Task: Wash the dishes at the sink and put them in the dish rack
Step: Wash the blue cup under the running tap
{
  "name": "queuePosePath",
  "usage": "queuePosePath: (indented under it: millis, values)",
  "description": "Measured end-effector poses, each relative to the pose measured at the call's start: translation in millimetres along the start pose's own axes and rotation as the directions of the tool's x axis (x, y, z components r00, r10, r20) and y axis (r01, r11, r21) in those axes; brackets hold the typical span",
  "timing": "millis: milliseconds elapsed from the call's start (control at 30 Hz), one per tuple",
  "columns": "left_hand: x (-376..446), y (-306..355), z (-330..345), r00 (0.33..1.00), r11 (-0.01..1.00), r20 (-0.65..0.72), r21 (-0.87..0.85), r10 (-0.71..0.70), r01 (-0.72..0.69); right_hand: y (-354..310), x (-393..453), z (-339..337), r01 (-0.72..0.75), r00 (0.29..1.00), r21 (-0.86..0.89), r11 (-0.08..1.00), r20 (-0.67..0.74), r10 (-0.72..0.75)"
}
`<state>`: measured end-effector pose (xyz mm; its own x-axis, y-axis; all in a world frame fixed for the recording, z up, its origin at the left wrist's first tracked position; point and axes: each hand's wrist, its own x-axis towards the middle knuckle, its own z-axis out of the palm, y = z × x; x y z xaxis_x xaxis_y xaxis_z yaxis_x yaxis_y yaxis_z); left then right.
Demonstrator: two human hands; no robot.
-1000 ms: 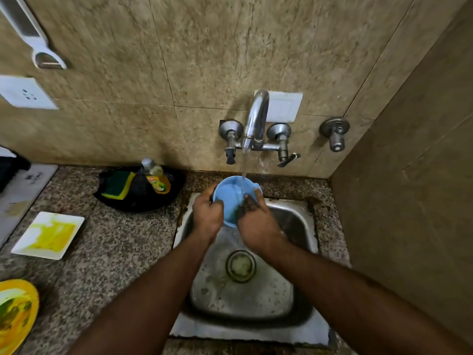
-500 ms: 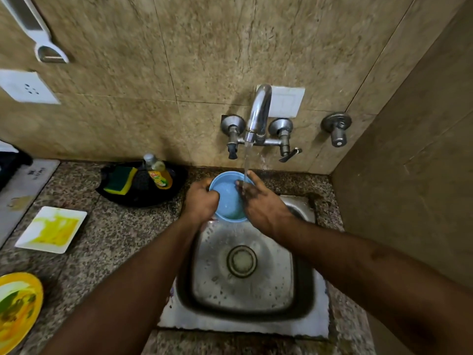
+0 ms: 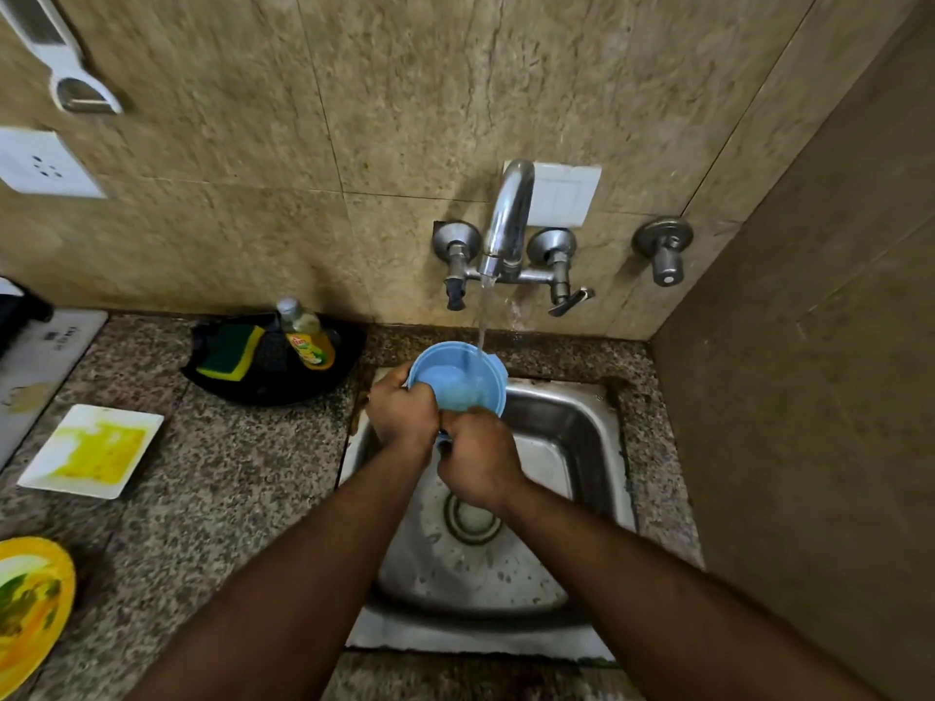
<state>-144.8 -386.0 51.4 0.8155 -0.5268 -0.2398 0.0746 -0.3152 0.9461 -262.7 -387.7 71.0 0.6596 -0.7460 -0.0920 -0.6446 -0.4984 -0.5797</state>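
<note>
A light blue bowl (image 3: pixel 458 379) is held tilted over the back of the steel sink (image 3: pixel 571 427), its open side facing me. Water from the tap (image 3: pixel 506 220) streams onto its far rim. My left hand (image 3: pixel 402 409) grips the bowl's left rim. My right hand (image 3: pixel 478 457) curls around its lower near edge, fingers hidden beneath. A stained white square plate (image 3: pixel 91 450) and a dirty yellow plate (image 3: pixel 30 604) lie on the counter to the left. No dish rack is in view.
A black tray (image 3: pixel 273 382) behind the counter holds a green-yellow sponge (image 3: pixel 230 351) and a dish soap bottle (image 3: pixel 306 336). A side wall closes off the right. The sink drain (image 3: pixel 470 518) is uncovered.
My right hand has come out of the bowl's inside and moved down to its near edge. The bowl now faces me more openly under the stream.
</note>
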Motion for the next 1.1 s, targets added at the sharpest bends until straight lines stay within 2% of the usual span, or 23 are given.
queuePosePath:
  millis: [67,133,200,233,300,333,400,433,500,533,567,600,667,733,767,800,867,900,933,1000,1067,1100]
  values:
    - [0,-3,-3,1.0,0.999,0.017,0.049,-0.022,0.021,8,2,-6,0.087,0.991,-0.074,0.993,0.104,-0.079]
    - [-1,-6,-8,0.995,0.986,0.095,0.165,-0.012,-0.004,24,3,-24,0.216,0.951,-0.332,0.918,0.285,-0.121]
    - [-1,-7,-13,0.969,0.973,0.237,0.229,-0.066,0.01,36,5,-44,0.366,0.888,-0.597,0.714,0.455,-0.074]
    - [-1,-5,-14,0.941,0.97,0.305,0.23,-0.144,0.074,41,7,-51,0.433,0.866,-0.678,0.594,0.496,-0.065]
    - [-2,-2,-13,0.873,0.956,0.398,0.19,-0.283,0.224,48,15,-57,0.5,0.855,-0.773,0.39,0.513,-0.079]
    - [-2,-2,-12,0.852,0.95,0.422,0.166,-0.312,0.265,50,20,-57,0.5,0.859,-0.793,0.347,0.504,-0.086]
    - [0,-8,-12,0.837,0.944,0.441,0.101,-0.325,0.313,51,28,-58,0.485,0.869,-0.79,0.374,0.482,-0.109]
    - [2,-12,-13,0.84,0.944,0.441,0.058,-0.315,0.324,53,29,-59,0.484,0.87,-0.754,0.445,0.471,-0.148]
    - [4,-23,-12,0.865,0.95,0.416,-0.01,-0.281,0.313,59,25,-65,0.47,0.879,-0.553,0.688,0.368,-0.304]
    - [3,-27,-12,0.881,0.958,0.398,-0.02,-0.254,0.285,62,21,-68,0.445,0.895,-0.386,0.808,0.222,-0.387]
    - [2,-31,-11,0.9,0.968,0.373,-0.012,-0.227,0.249,66,16,-70,0.391,0.92,-0.193,0.9,0.061,-0.386]
    - [1,-33,-11,0.919,0.976,0.333,0.011,-0.209,0.218,68,11,-71,0.297,0.953,-0.02,0.955,-0.055,-0.298]
    - [1,-38,-7,0.941,0.979,0.268,0.038,-0.205,0.203,76,6,-65,0.037,0.995,0.19,0.981,-0.093,-0.019]
    - [2,-39,-3,0.944,0.978,0.256,0.037,-0.207,0.205,72,3,-56,-0.194,0.974,0.387,0.902,-0.036,0.225]
    - [2,-40,1,0.943,0.979,0.262,0.039,-0.205,0.202,72,4,-51,-0.276,0.948,0.528,0.803,0.012,0.318]
    - [2,-38,4,0.945,0.98,0.26,0.069,-0.199,0.187,66,4,-48,-0.353,0.914,0.675,0.648,0.102,0.392]
    - [1,-36,8,0.961,0.975,0.237,0.202,-0.141,0.093,58,5,-44,-0.439,0.859,0.83,0.344,0.275,0.431]
    - [2,-37,10,0.968,0.957,0.232,0.291,-0.091,0.02,55,4,-41,-0.433,0.856,0.856,0.283,0.292,0.427]
    - [1,-35,10,0.968,0.925,0.249,0.376,-0.041,-0.058,53,3,-37,-0.428,0.852,0.868,0.25,0.295,0.433]
    - [-2,-31,11,0.94,0.841,0.336,0.491,0.06,-0.229,48,2,-28,-0.44,0.822,0.855,0.275,0.26,0.506]
    - [-6,-30,11,0.857,0.765,0.498,0.499,0.131,-0.406,48,4,-19,-0.457,0.751,0.858,0.235,0.231,0.619]
    - [-8,-33,11,0.792,0.712,0.597,0.502,0.126,-0.491,51,5,-16,-0.454,0.716,0.87,0.19,0.229,0.66]
